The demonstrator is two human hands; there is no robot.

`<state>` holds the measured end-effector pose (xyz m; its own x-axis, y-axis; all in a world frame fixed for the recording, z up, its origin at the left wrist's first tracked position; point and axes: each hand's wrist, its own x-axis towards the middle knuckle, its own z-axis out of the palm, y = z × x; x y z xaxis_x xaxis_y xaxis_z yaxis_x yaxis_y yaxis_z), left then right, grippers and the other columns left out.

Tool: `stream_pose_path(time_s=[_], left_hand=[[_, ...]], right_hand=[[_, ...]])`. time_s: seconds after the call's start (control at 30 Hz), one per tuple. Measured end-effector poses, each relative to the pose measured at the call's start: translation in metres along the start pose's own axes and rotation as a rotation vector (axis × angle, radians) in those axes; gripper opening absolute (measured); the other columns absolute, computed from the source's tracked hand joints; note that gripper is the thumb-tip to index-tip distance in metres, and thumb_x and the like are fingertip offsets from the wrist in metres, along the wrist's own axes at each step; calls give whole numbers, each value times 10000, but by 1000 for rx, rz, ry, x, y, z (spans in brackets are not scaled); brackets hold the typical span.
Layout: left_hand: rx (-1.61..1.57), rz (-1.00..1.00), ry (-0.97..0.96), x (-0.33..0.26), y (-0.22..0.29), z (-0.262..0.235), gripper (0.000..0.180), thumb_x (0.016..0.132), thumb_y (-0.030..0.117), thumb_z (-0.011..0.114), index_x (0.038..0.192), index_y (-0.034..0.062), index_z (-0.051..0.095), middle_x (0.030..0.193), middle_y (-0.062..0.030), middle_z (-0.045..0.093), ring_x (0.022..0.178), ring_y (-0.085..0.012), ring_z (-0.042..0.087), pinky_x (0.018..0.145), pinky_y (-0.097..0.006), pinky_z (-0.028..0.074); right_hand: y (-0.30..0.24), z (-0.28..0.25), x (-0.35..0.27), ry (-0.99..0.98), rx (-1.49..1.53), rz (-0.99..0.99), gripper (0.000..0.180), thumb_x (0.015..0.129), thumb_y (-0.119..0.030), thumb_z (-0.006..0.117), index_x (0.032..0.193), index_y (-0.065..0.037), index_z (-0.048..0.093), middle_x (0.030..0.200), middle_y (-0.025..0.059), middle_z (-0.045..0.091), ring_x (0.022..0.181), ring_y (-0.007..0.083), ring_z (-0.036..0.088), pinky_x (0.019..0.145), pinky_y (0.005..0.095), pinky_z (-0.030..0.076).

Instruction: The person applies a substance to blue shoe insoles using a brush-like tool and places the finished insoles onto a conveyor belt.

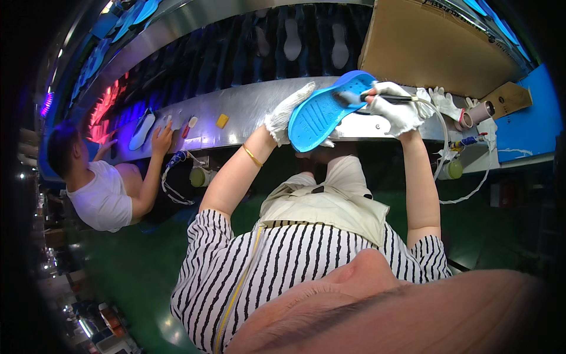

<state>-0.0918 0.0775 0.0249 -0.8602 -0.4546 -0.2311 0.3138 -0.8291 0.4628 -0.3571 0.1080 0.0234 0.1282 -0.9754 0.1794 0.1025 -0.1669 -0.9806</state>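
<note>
My left hand (287, 116), in a white glove, grips a bright blue shoe sole (323, 110) by its lower end and holds it tilted above the metal bench edge (247, 106). My right hand (396, 110), also gloved in white, is closed on a thin brush tool (377, 98) with a pale hose (441, 138) trailing down from it. The brush tip rests on the upper end of the sole. Both hands are raised in front of my striped shirt.
A co-worker in a white shirt (103, 200) sits at the left, one hand by a white sole (141, 131) on the bench. A yellow block (222, 120), spare white gloves (442, 101), a tape roll (480, 111) and a cardboard sheet (430, 47) lie around. Soles ride a dark conveyor (295, 41) behind.
</note>
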Motion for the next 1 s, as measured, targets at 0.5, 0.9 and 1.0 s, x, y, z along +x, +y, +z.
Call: stream_pose_path(time_s=[0.5, 0.9, 1.0], left_hand=[[304, 390, 134, -12, 6, -10, 566, 974, 459, 355, 1329, 23, 417, 1132, -170, 600, 906, -271, 659, 743, -392, 582], [315, 589, -45, -27, 59, 65, 773, 912, 594, 357, 1381, -19, 314, 1183, -277, 543, 947, -380, 634, 788, -528, 546], [531, 598, -380, -3, 123, 109, 775, 932, 574, 315, 1391, -47, 257, 1250, -286, 482, 1084, -437, 547, 879, -566, 488]], right_hand=[[-40, 69, -3, -253, -641, -633, 218, 610, 89, 630, 765, -48, 564, 827, 90, 610, 823, 260, 603, 778, 339, 476], [-32, 16, -29, 55, -99, -473, 193, 702, 119, 629, 836, -12, 579, 859, 84, 588, 756, 141, 584, 681, 256, 488], [-31, 3, -37, 123, 165, -407, 207, 727, 135, 608, 853, -28, 587, 942, 71, 581, 779, 122, 562, 684, 226, 468]])
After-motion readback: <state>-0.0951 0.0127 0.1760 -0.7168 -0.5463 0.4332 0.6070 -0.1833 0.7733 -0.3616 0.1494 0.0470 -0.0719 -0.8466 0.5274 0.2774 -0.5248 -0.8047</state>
